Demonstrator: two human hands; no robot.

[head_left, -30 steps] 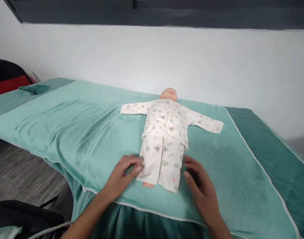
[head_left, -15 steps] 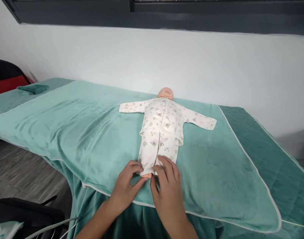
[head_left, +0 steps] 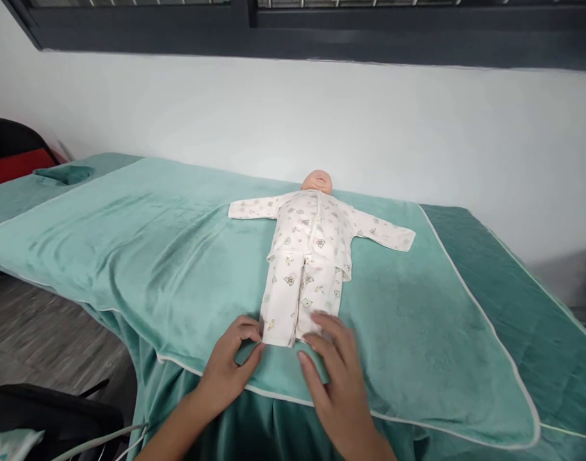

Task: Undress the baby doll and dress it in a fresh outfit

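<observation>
Since the frame half a second earlier, the right hand (head_left: 341,384) had drawn back from the hem nearer the left, and the toes that peeped out there had gone under the cloth. It stood apart from the left hand (head_left: 230,368), fingers loosely spread by the other trouser leg's hem (whether a fingertip touched it, I couldn't tell). The left hand's thumb and forefinger appeared to pinch the outer corner of its own hem on the trousers (head_left: 279,301). Straightening the hems seemed to be the step in hand; the next move, I judged, called for a light grip and a gentle, even tug on the right-hand leg.

Further out, the doll (head_left: 317,181) lay face up, its head towards the wall (head_left: 393,128), the sleeves of its printed shirt (head_left: 307,224) spread wide on the pale green blanket (head_left: 187,269). Beyond the blanket's far left stood a black-and-red chair (head_left: 14,163).
</observation>
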